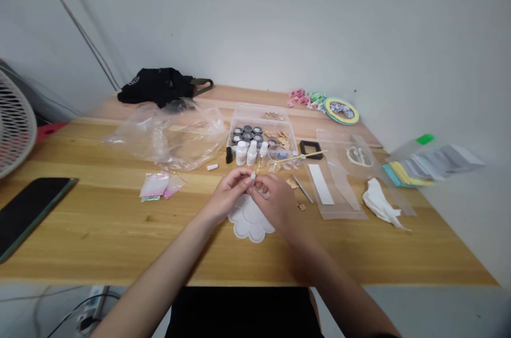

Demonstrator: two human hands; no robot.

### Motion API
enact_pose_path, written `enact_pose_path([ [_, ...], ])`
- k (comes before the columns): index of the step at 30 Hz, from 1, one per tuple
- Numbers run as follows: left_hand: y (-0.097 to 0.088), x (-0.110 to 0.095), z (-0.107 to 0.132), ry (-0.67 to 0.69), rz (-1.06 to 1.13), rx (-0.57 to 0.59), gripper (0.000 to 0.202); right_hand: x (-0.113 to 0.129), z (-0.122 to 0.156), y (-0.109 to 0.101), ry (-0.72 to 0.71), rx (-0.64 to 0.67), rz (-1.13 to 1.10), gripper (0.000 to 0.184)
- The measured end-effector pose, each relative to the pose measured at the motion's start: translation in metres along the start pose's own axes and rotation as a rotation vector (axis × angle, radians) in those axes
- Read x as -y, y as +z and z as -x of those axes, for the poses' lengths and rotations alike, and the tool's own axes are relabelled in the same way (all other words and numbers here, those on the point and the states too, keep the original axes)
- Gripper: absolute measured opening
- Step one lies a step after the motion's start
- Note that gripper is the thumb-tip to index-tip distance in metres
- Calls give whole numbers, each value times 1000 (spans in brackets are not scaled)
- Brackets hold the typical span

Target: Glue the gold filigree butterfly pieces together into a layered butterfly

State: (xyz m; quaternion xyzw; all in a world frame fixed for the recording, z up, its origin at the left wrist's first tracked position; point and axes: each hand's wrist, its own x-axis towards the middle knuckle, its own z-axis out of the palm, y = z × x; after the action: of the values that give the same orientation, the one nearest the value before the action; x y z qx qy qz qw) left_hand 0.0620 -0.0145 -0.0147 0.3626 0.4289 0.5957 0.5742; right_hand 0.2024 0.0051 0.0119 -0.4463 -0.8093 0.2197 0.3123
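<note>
White flower-shaped palette (249, 226), black bag (155, 85), seemingly pink-and-green paper scraps (305, 97)

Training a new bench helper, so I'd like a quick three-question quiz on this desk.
1. True or false: the white flower-shaped palette lies nearer the person than the clear plastic box of round pots.
2. Which is nearer the slim metal tool: A) the left hand or B) the right hand?
3. Fill the gap: the small pink-filled plastic sachets lie to the ___ of the palette.

Key: 1 true; 2 B; 3 left.
</note>
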Motion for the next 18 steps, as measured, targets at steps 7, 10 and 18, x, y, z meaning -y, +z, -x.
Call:
enact_pose_path([
  [7,-24,-16,-11,239,-415,-190,12,-8,-15,14,78,-93,-287,10],
  [10,-40,-21,-16,328,-783,-389,13,-20,-14,19,155,-114,-393,14],
  [18,-44,-16,-14,59,-1252,-159,32,-33,-10,23,197,-128,-486,17],
])
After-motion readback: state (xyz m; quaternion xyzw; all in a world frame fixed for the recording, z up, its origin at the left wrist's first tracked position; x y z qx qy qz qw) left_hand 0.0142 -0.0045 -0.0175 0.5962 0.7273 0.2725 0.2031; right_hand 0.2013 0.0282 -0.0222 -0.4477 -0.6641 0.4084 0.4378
